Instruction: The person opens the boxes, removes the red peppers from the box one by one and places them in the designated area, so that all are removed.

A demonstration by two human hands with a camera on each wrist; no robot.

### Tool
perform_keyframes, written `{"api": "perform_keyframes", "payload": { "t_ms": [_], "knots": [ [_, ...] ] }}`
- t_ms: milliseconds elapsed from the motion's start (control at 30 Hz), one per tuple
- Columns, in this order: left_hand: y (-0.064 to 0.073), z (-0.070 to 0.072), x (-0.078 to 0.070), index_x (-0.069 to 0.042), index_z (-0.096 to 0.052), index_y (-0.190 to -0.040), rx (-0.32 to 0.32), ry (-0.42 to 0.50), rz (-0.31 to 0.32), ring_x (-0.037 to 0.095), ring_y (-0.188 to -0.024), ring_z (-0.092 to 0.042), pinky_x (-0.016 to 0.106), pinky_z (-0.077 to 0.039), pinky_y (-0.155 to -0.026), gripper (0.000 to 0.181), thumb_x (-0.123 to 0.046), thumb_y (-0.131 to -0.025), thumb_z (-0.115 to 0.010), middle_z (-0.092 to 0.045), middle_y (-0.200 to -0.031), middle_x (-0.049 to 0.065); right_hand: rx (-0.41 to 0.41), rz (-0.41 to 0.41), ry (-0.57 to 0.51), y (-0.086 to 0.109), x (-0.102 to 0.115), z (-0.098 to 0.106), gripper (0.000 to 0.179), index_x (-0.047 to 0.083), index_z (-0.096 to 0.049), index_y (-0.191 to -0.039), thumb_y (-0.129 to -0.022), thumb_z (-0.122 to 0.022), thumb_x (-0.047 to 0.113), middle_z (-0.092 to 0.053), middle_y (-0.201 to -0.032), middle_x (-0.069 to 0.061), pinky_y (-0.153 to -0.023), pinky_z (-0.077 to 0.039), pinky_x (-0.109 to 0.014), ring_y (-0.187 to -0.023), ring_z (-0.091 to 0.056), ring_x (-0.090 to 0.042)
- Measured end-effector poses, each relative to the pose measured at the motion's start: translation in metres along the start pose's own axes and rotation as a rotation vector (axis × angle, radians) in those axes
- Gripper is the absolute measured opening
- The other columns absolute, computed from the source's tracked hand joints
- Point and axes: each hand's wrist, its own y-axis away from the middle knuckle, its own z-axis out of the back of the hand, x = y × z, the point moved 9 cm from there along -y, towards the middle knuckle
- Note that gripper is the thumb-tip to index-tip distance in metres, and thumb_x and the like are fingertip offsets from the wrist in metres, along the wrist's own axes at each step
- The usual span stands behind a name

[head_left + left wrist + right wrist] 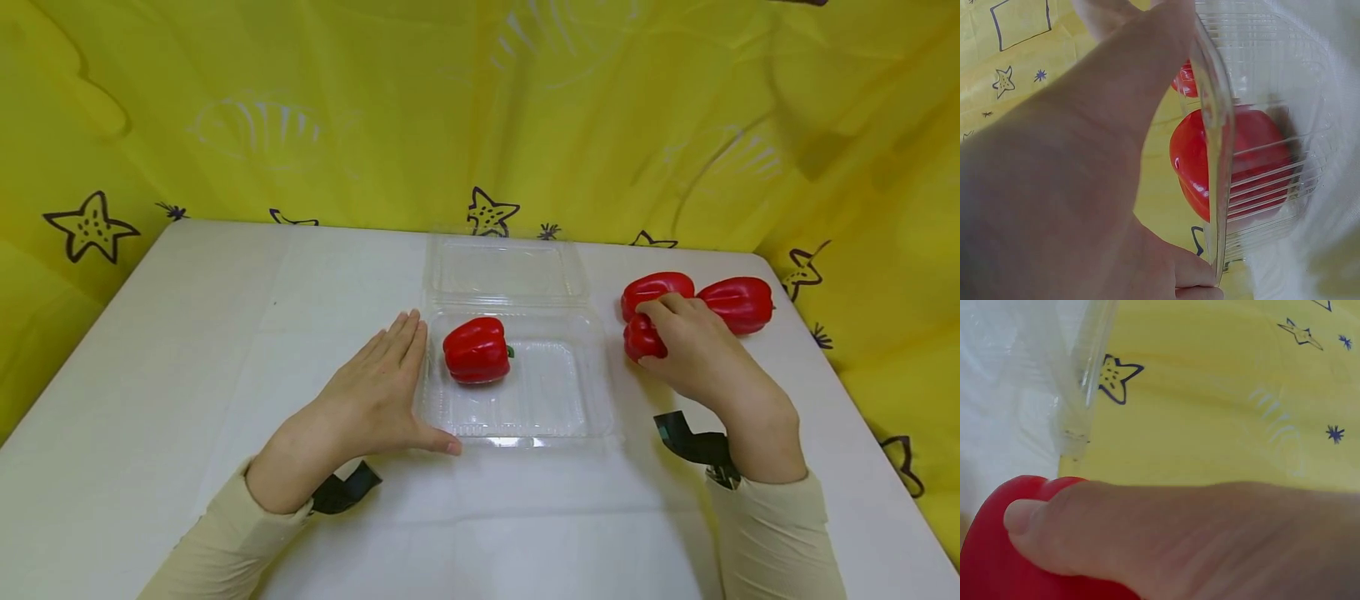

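Observation:
A clear plastic clamshell container (pixel 551 417) stands in the middle of the table with its lid (pixel 502 268) folded back. One red bell pepper (pixel 477 350) lies in its left half, the green stem facing right. My left hand (pixel 375 392) rests along the container's left edge, fingers straight and thumb at the front corner. At the right, my right hand (pixel 693 346) grips another red bell pepper (pixel 642 337) from above; the right wrist view shows the thumb pressed on that pepper (pixel 997 550). Through the container's wall, the left wrist view shows the pepper inside (pixel 1260 162).
Two more red bell peppers lie right behind my right hand, one at the back left (pixel 656 287) and one at the right (pixel 738 304). A yellow curtain (pixel 337 108) hangs behind the white table (pixel 187 350) and down its sides.

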Motion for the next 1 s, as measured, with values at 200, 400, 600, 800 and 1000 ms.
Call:
{"api": "perform_keyframes", "payload": {
  "t_ms": [200, 400, 600, 800, 1000],
  "knots": [
    [-0.001, -0.001, 0.000, 0.005, -0.016, -0.156, 0.003, 0.004, 0.002, 0.035, -0.155, -0.008, 0.049, -0.016, -0.125, 0.137, -0.079, -0.063, -0.073, -0.013, -0.166, 0.020, 0.056, -0.021, 0.016, -0.003, -0.008, -0.008, 0.071, -0.003, -0.051, -0.137, -0.077, -0.083, 0.016, -0.050, -0.136, -0.029, -0.093, -0.049, -0.065, -0.122, -0.041, -0.051],
    [0.000, -0.001, 0.000, 0.005, -0.016, -0.156, 0.003, 0.002, 0.001, 0.035, -0.155, -0.008, 0.049, -0.016, -0.126, 0.137, -0.079, -0.063, -0.073, -0.013, -0.165, 0.020, 0.052, -0.005, 0.040, -0.006, -0.014, -0.011, 0.070, -0.005, -0.054, -0.133, -0.075, -0.085, 0.016, -0.053, -0.133, -0.031, -0.095, -0.046, -0.066, -0.119, -0.043, -0.052],
    [-0.001, 0.000, 0.000, 0.005, -0.016, -0.156, 0.000, -0.003, 0.000, 0.035, -0.155, -0.008, 0.049, -0.016, -0.126, 0.138, -0.080, -0.063, -0.073, -0.013, -0.165, 0.020, 0.057, -0.023, 0.073, -0.009, -0.018, -0.016, 0.066, -0.006, -0.056, -0.130, -0.074, -0.084, 0.014, -0.053, -0.132, -0.031, -0.096, -0.042, -0.069, -0.117, -0.042, -0.053],
    [-0.001, 0.000, 0.000, 0.004, -0.016, -0.156, 0.005, 0.000, 0.004, 0.035, -0.155, -0.008, 0.049, -0.016, -0.125, 0.138, -0.080, -0.063, -0.073, -0.013, -0.166, 0.020, 0.104, -0.063, 0.088, -0.011, -0.021, -0.024, 0.073, -0.005, -0.054, -0.132, -0.069, -0.087, 0.012, -0.053, -0.131, -0.033, -0.097, -0.039, -0.071, -0.116, -0.040, -0.053],
    [0.000, 0.000, 0.000, 0.005, -0.015, -0.156, 0.008, 0.004, 0.007, 0.035, -0.155, -0.008, 0.049, -0.016, -0.125, 0.138, -0.079, -0.063, -0.073, -0.012, -0.166, 0.020, 0.131, -0.076, 0.093, -0.010, -0.020, -0.029, 0.076, -0.005, -0.053, -0.134, -0.068, -0.087, 0.013, -0.052, -0.133, -0.032, -0.102, -0.035, -0.073, -0.120, -0.038, -0.054]
  ]
}}
